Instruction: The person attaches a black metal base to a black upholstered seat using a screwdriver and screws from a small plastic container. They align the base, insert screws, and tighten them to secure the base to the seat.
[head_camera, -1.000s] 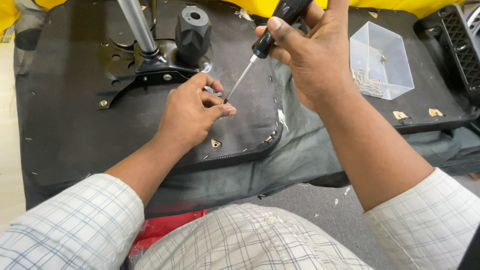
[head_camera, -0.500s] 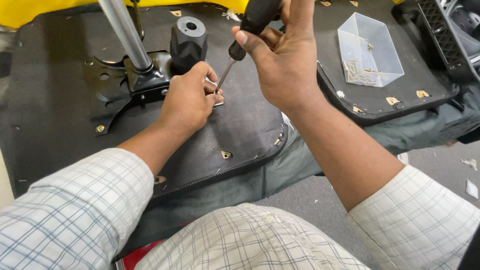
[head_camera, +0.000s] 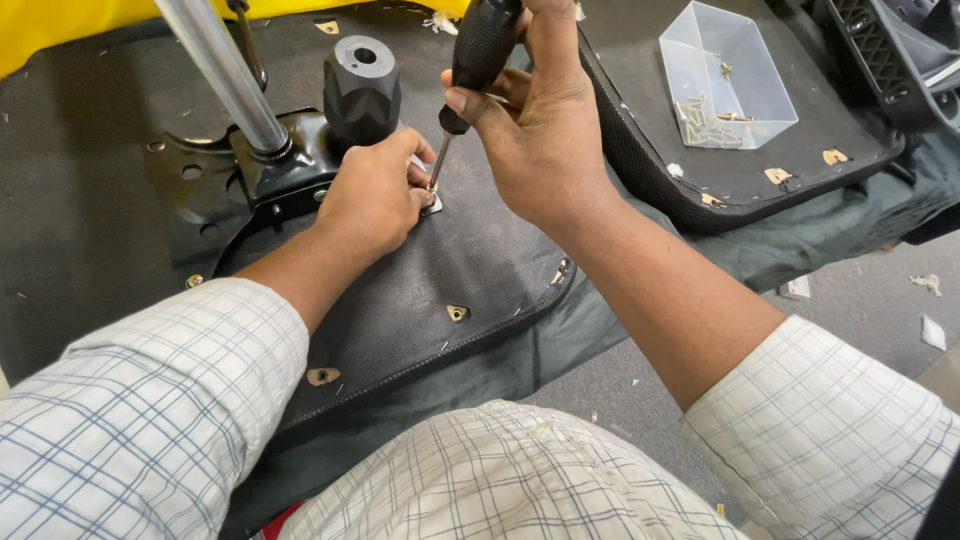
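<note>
My right hand (head_camera: 545, 130) grips a black-handled screwdriver (head_camera: 478, 55), held nearly upright with its tip on a small metal bracket tab (head_camera: 432, 203). My left hand (head_camera: 375, 195) rests on the black fabric-covered seat underside (head_camera: 440, 290), with its fingertips pinching around the screwdriver's tip at that tab. The black metal chair mechanism (head_camera: 290, 165) with a silver gas-lift cylinder (head_camera: 220, 70) and a black knob (head_camera: 362, 85) sits just left of my left hand.
A clear plastic bin (head_camera: 730, 75) holding several screws stands on a second black seat panel (head_camera: 760, 185) at the upper right. Small fabric cut-outs with screw holes (head_camera: 456, 313) dot the seat underside. Yellow material lies at the top edge. Scraps litter the grey floor (head_camera: 880, 290).
The view has shifted down and closer. My right hand has tilted the screwdriver more upright over the tab, and my left hand stays at the tip.
</note>
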